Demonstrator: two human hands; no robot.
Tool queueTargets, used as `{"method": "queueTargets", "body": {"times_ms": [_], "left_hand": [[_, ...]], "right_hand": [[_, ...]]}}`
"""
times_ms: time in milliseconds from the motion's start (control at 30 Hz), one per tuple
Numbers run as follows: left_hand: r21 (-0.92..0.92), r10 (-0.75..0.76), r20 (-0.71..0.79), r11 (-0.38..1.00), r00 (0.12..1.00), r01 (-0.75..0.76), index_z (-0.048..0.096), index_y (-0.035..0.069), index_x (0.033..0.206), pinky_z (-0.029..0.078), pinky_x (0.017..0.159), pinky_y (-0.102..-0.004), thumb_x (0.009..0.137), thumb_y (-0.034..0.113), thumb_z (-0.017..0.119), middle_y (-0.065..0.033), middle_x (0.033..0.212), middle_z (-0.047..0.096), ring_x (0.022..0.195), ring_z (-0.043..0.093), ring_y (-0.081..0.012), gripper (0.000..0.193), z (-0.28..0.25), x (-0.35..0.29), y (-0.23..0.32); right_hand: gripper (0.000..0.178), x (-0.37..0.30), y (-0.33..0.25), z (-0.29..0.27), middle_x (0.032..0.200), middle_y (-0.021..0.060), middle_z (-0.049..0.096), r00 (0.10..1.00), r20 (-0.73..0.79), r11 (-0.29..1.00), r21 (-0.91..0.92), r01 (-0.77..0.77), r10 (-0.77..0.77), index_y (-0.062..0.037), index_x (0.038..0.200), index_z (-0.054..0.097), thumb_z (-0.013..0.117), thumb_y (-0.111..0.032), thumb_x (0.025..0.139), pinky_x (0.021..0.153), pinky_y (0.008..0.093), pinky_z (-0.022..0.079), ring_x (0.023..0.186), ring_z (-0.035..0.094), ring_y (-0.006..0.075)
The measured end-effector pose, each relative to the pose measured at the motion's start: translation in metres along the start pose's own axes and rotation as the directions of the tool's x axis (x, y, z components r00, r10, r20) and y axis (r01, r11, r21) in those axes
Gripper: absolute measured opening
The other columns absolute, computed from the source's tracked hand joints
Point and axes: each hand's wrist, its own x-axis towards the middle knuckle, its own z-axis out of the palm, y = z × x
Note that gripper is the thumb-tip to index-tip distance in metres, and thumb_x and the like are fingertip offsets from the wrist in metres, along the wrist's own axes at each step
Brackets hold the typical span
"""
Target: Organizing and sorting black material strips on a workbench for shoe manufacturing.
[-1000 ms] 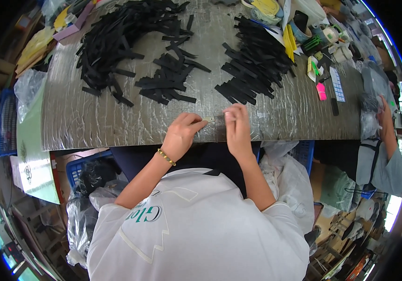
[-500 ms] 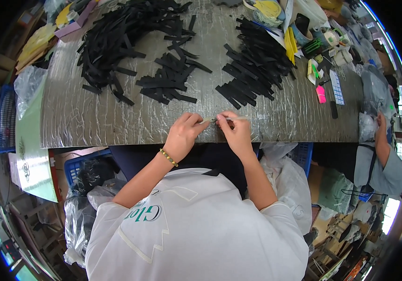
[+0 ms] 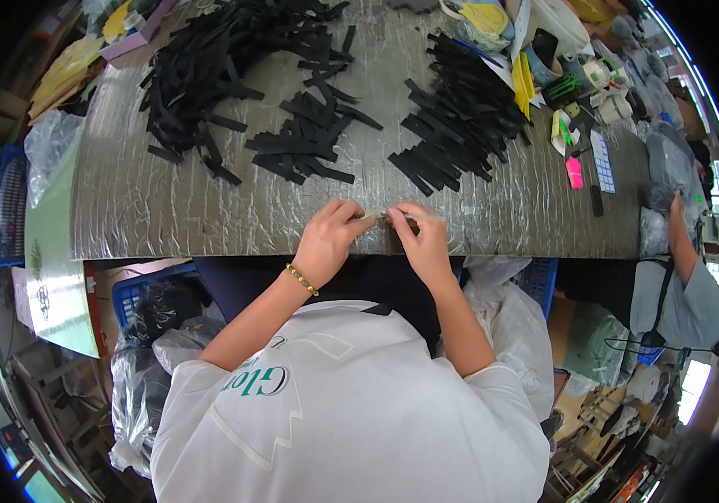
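Close to the table's front edge my two hands meet, fingertips nearly touching. My left hand (image 3: 331, 238), with a beaded bracelet at its wrist, pinches a small pale, thin strip (image 3: 374, 214). From the other side my right hand (image 3: 421, 241) pinches the same small piece, thumb and forefinger closed. Something small and dark shows between the fingertips, too small to name. Beyond my hands lie piles of short black fabric-like strips: a big loose heap (image 3: 200, 71), a smaller bunch (image 3: 305, 138), and a more ordered row (image 3: 460, 113) to the right.
The table (image 3: 209, 218) has a wrinkled, shiny cover. At its right stand containers, a yellow piece (image 3: 522, 82), a pink item (image 3: 574, 173) and a dark-handled tool (image 3: 597, 201). A blue crate (image 3: 133, 293) and plastic bags are below. Another person's arm (image 3: 683, 230) reaches in at far right.
My hands stay almost in place, still pinching the piece. Less of the pale strip sticks out past my right hand. The other person's hand has risen slightly.
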Motion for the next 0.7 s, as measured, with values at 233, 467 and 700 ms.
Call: {"method": "queueTargets", "body": {"times_ms": [233, 467, 700], "left_hand": [[-0.075, -0.043, -0.071, 0.996, 0.997, 0.037, 0.066, 0.005, 0.118, 0.053, 0.079, -0.0387, 0.079, -0.005, 0.061, -0.009, 0.092, 0.064, 0.087, 0.061, -0.0291, 0.04, 0.001, -0.001, -0.004], [-0.196, -0.111, -0.083, 0.976, 0.99, 0.093, 0.057, 0.005, 0.129, 0.053, 0.077, -0.0426, 0.087, -0.003, 0.06, -0.0115, 0.092, 0.068, 0.087, 0.064, -0.0317, 0.042, 0.002, 0.0, -0.005], [-0.196, -0.142, -0.047, 0.972, 0.989, 0.131, 0.058, 0.004, 0.124, 0.053, 0.077, -0.0426, 0.087, -0.003, 0.061, -0.0122, 0.092, 0.067, 0.088, 0.064, -0.0325, 0.038, 0.002, -0.001, -0.006]], "right_hand": [[0.019, -0.002, -0.014, 0.006, 0.087, 0.011, 0.072, 0.99, 0.126, 0.998, -0.001, -0.056, 0.056, 0.0076, 0.099, 0.069, 0.063, -0.01, 0.098, 0.073, 0.028, 0.055, 0.08, 0.07, 0.0153], [0.017, 0.004, -0.017, 0.016, 0.089, 0.015, 0.072, 0.983, 0.182, 0.998, -0.055, -0.01, 0.02, 0.0073, 0.101, 0.069, 0.062, -0.008, 0.097, 0.072, 0.0311, 0.055, 0.08, 0.071, 0.021], [0.014, 0.008, -0.027, 0.013, 0.091, 0.0169, 0.068, 0.973, 0.172, 0.976, -0.127, 0.176, -0.153, 0.0057, 0.099, 0.066, 0.059, -0.007, 0.097, 0.076, 0.0373, 0.052, 0.083, 0.066, 0.0354]]}}
